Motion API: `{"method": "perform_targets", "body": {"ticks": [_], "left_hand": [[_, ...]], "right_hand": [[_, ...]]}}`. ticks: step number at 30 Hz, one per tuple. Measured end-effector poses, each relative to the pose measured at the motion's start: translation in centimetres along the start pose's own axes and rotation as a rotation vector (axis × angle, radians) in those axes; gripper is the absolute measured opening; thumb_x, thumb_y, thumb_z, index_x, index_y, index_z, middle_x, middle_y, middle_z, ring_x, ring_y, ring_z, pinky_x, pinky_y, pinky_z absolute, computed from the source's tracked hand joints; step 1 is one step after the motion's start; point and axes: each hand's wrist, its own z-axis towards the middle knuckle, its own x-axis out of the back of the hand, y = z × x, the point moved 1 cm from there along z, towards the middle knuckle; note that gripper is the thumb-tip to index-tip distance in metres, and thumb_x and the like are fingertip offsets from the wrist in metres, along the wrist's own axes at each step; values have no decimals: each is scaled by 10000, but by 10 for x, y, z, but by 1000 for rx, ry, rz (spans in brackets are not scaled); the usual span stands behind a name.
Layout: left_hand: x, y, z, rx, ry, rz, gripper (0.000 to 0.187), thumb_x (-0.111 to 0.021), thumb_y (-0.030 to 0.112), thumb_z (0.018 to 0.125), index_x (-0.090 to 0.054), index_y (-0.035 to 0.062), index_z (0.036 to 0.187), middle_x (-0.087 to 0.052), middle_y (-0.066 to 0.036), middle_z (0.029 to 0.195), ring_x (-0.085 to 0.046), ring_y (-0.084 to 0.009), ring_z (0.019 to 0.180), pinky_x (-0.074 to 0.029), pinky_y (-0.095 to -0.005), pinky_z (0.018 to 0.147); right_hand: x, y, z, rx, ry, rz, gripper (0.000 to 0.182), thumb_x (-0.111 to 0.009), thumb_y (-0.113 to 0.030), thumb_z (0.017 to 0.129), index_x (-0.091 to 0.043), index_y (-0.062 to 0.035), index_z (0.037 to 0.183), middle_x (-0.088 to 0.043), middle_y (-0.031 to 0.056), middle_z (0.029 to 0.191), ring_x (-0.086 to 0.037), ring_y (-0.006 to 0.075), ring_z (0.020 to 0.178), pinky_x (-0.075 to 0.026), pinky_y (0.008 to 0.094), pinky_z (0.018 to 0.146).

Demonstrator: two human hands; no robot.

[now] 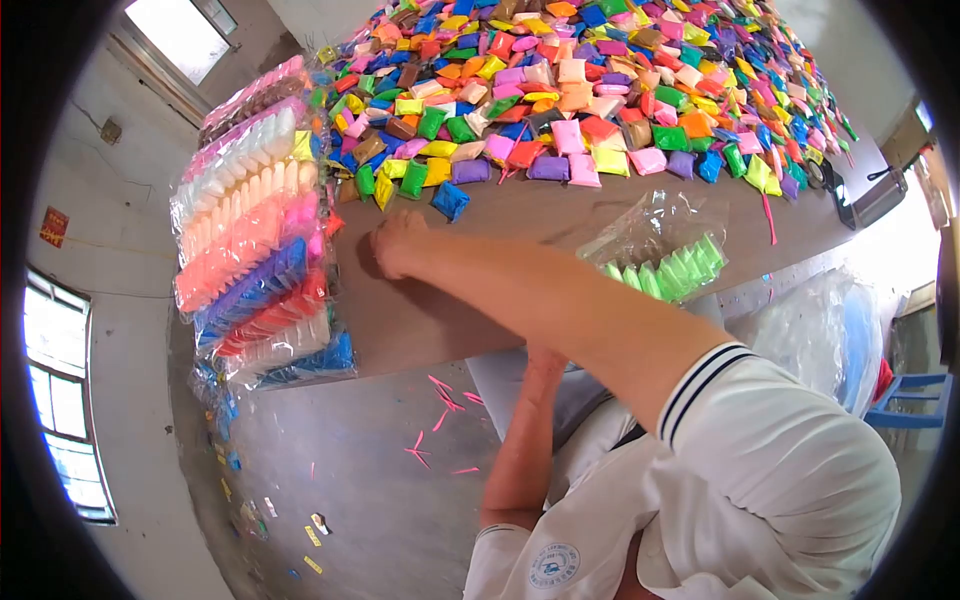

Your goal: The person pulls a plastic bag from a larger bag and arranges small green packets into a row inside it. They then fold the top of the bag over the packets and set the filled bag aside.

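Note:
My right arm stretches across the brown table (440, 300) to the left. At its end my right hand (400, 245) rests low over the tabletop, fingers curled under; anything inside them is hidden. A blue packet (451, 202) lies just beyond it, in front of a big heap of small colourful packets (560, 100). Left of this hand stands a row of clear bags filled with packets sorted by colour (250, 240). My left hand (546, 360) is mostly covered by my right forearm at the table's front edge, so its fingers do not show.
A clear bag of light-green packets (665, 270) sits on the table behind my right forearm. Pink strips (445, 393) litter the floor. Clear plastic bags (815, 335) and a blue stool (908, 400) are at the right. A black tape dispenser (875, 198) is at the table's right end.

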Motion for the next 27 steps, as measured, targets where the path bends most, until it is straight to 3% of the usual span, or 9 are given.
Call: {"method": "perform_targets", "body": {"ticks": [3, 6, 8, 10, 13, 16, 22, 25, 27], "left_hand": [[2, 46, 2, 5, -65, 416, 268, -640, 202, 831, -610, 67, 1060, -609, -118, 1058, -581, -288, 952, -466, -398, 818], [-2, 76, 12, -331, -155, 1062, 276, -622, 168, 789, -608, 75, 1048, -595, -114, 1050, -578, -268, 959, -469, -388, 795], [-2, 75, 13, -464, -177, 1171, 259, -613, 153, 779, -612, 72, 1025, -595, -110, 1022, -577, -255, 944, -470, -375, 778], [-3, 72, 20, -393, -170, 1048, 244, -607, 155, 792, -613, 65, 1018, -597, -106, 1007, -575, -246, 926, -468, -368, 768], [-1, 66, 24, -230, -143, 781, 222, -599, 158, 811, -616, 55, 1008, -601, -100, 984, -572, -232, 899, -464, -358, 754], [5, 57, 17, -105, -106, 578, 205, -591, 160, 831, -618, 45, 998, -604, -95, 960, -568, -219, 872, -461, -348, 739], [9, 42, 4, 4, -57, 420, 183, -575, 166, 870, -622, 25, 977, -610, -83, 914, -561, -192, 819, -454, -328, 710], [9, 39, 12, 17, -50, 396, 181, -566, 168, 890, -624, 15, 967, -613, -78, 891, -558, -178, 792, -451, -318, 696], [6, 42, 17, 5, -50, 411, 184, -561, 170, 903, -625, 8, 960, -615, -74, 875, -555, -169, 774, -448, -311, 686]], "right_hand": [[-30, -14, 5, 7, 95, -83, 193, -612, -192, 807, -746, -114, 921, -716, 95, 947, -676, 230, 926, -504, 393, 709], [-54, -17, 2, 103, 201, -131, 162, -626, -212, 778, -750, -141, 855, -722, 55, 867, -675, 221, 896, -493, 389, 694], [-50, -22, -17, 133, 127, -109, 199, -642, -233, 755, -743, -129, 891, -716, 71, 905, -666, 241, 916, -488, 395, 707], [-49, -25, -47, 193, 133, -167, 244, -646, -246, 724, -717, -74, 882, -688, 93, 877, -637, 261, 886, -466, 400, 689], [-61, -26, -84, 216, 340, -247, 203, -589, -194, 739, -714, -64, 831, -669, 93, 807, -598, 266, 809, -405, 428, 666], [-70, -19, -101, 261, 435, -135, 207, -592, -188, 692, -679, -28, 791, -627, 105, 750, -570, 263, 779, -395, 415, 639], [-39, -3, -149, 451, 197, 150, 348, -588, -197, 710, -615, 2, 994, -638, 182, 816, -598, 297, 853, -416, 399, 665], [10, 20, -201, 68, -18, 788, 370, -596, -205, 733, -584, -39, 1064, -643, 212, 903, -607, 371, 943, -454, 441, 749], [53, 51, -242, -124, 47, 626, 352, -605, -242, 772, -579, -74, 1080, -646, 203, 973, -587, 400, 1031, -468, 453, 843]]}}
